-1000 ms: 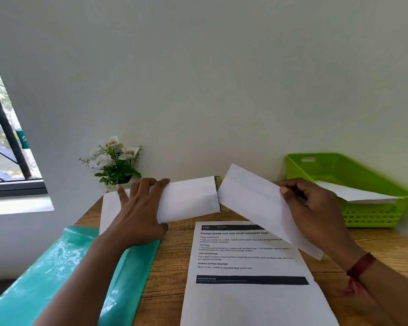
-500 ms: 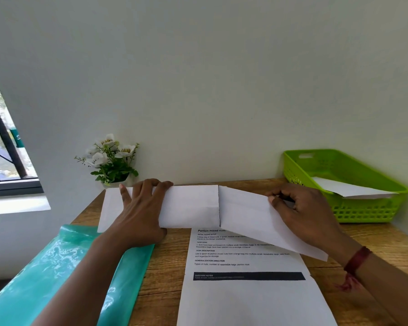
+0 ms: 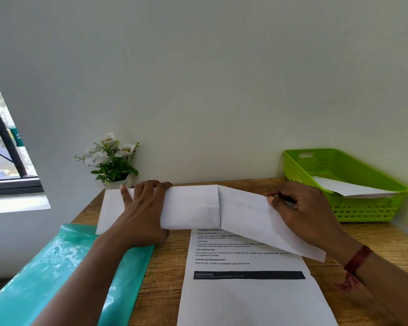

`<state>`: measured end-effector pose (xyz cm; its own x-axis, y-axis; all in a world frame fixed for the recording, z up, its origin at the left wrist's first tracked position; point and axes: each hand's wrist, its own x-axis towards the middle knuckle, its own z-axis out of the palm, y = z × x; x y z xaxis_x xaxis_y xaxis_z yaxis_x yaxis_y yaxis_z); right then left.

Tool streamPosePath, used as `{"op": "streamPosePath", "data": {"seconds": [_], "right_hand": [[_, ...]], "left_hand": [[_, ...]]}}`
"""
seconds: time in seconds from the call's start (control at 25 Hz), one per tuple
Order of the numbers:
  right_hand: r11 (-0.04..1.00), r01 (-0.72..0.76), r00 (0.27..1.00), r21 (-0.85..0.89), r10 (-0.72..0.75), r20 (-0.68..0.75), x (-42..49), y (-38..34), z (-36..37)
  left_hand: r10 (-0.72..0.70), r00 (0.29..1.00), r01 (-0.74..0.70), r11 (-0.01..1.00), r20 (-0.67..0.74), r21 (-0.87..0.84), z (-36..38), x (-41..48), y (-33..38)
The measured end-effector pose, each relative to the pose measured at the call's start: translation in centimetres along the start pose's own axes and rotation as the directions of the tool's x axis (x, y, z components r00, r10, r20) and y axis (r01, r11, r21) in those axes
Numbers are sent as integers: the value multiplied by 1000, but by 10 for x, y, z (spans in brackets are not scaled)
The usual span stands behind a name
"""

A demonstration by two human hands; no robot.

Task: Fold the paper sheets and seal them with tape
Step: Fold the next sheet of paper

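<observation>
A white paper sheet (image 3: 191, 208) lies across the far part of the wooden table, its two side flaps folded inward and meeting near the middle. My left hand (image 3: 141, 215) lies flat on the left flap with straight fingers, pressing it down. My right hand (image 3: 297, 212) pinches the outer edge of the right flap (image 3: 247, 217) between thumb and curled fingers; that flap slopes slightly above the table. A printed sheet (image 3: 245, 290) lies in front, partly under the fold. No tape is visible.
A green plastic basket (image 3: 368, 208) with a white folded paper (image 3: 346, 188) in it stands at the right by the wall. A teal plastic sheet (image 3: 57, 274) hangs over the table's left edge. A small pot of white flowers (image 3: 113, 158) stands at the back.
The right flap, raised a second ago, has come down toward the left flap until their edges meet. My left hand has stayed on the left flap.
</observation>
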<state>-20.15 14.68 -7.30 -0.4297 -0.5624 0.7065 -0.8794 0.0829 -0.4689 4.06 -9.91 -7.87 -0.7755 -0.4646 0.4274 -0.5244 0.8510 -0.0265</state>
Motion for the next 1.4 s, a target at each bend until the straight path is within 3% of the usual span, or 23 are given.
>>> {"op": "streamPosePath", "data": {"seconds": [0.48, 0.72, 0.88, 1.0, 1.16, 1.28, 1.4], "right_hand": [[1000, 26, 998, -4, -25, 58, 1, 7, 1], [969, 212, 974, -125, -198, 110, 1, 6, 15], [971, 226, 974, -80, -223, 45, 1, 7, 22], [976, 207, 977, -72, -210, -46, -2, 8, 21], [998, 44, 975, 37, -35, -217, -8, 5, 20], [934, -173, 963, 312, 228, -147, -11, -1, 27], [780, -351, 909, 519, 418, -13, -12, -3, 31]], "left_hand": [[11, 999, -12, 1000, 36, 10, -5, -1, 7], [161, 987, -161, 987, -2, -11, -5, -2, 39], [200, 979, -200, 980, -26, 3, -2, -3, 53], [153, 984, -155, 988, -89, -10, 1, -2, 50], [37, 989, -39, 999, -141, -12, 2, -1, 34], [2, 984, -4, 1000, -178, -15, 3, -2, 27], [-4, 980, 5, 1000, -197, 5, 3, -1, 27]]}}
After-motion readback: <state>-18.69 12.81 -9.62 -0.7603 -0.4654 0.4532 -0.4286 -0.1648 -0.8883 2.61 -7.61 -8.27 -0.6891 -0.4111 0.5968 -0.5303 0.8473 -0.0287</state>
